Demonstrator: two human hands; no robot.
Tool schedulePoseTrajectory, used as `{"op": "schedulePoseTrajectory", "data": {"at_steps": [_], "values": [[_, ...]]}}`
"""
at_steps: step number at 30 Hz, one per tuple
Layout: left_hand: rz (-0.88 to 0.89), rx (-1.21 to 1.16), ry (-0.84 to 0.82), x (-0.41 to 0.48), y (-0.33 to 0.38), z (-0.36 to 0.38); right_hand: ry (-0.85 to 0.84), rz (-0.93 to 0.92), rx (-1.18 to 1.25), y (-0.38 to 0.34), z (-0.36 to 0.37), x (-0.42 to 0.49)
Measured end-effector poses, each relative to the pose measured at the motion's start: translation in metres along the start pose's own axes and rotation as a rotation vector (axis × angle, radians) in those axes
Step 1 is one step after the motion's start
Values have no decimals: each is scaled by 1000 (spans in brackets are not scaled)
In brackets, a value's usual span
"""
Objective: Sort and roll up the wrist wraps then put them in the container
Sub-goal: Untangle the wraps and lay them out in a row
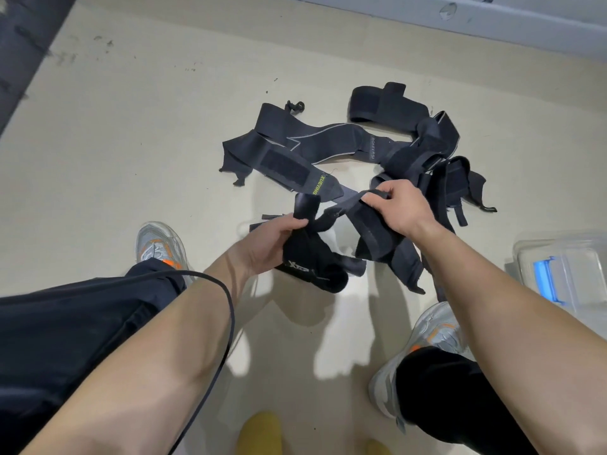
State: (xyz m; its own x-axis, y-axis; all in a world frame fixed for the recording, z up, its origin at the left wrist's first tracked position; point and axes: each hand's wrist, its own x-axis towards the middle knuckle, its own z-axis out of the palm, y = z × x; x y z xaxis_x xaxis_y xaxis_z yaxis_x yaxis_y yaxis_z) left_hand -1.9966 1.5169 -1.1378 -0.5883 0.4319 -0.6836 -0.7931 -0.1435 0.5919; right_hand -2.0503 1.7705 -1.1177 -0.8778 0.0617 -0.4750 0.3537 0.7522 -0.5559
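Bunched black wrap [315, 261] sits in my left hand [267, 246], fingers curled round it. My right hand [405, 206] pinches a dark strap [369, 224] between thumb and fingertips. Beyond my fingers, the tangled pile [345, 139] lies on the floor [131, 142] (logos showing). The clear container [565, 267] sits right of my right wrist.

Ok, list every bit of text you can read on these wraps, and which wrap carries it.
"XUEYING": yellow-green, on the black velcro-patched fabric wrap.
"BOKEERSI": grey, on the dark grey-edged fabric wrap.
"X" plus blurred letters: white, on the black fabric wrap that the left hand grips.
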Motion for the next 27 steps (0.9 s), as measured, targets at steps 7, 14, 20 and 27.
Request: {"op": "schedulePoseTrajectory", "data": {"at_steps": [7,14,20,27], "values": [[65,73,458,-2,16,-41,-14,51,393,22,-22,-8],[189,633,481,6,3,-23,-260,73,846,7,-12,-11],[339,721,606,1,12,-23,-273,65,852,3,-3,-11],[220,531,557,-3,18,-25,70,269,-78,9,14,-16]]}}
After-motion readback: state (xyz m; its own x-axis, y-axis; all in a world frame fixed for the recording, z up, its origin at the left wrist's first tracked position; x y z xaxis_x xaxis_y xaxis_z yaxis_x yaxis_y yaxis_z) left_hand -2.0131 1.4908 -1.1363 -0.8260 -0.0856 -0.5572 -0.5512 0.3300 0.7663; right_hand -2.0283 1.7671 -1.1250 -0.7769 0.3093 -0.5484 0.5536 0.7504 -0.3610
